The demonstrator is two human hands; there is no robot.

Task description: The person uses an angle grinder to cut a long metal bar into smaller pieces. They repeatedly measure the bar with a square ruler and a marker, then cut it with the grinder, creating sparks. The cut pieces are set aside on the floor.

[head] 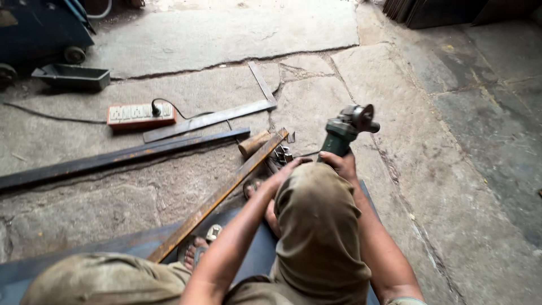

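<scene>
Right hand [342, 165] grasps the green angle grinder [344, 131]; left hand [287, 170] seemingly released, near the angle iron [226, 191].

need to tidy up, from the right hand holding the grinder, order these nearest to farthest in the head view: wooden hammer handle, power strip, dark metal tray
From the right hand:
1. Wooden hammer handle, just left.
2. Power strip, farther left on the floor.
3. Dark metal tray, far upper left.

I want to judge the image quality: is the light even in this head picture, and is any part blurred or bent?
Head view: soft daylight, brightest on the stone floor at top, dimmer at right; no hard shadows or glare. The angle grinder in the right hand looks slightly soft; the left hand is sharper. Wide lens bends the edges a little.
</scene>
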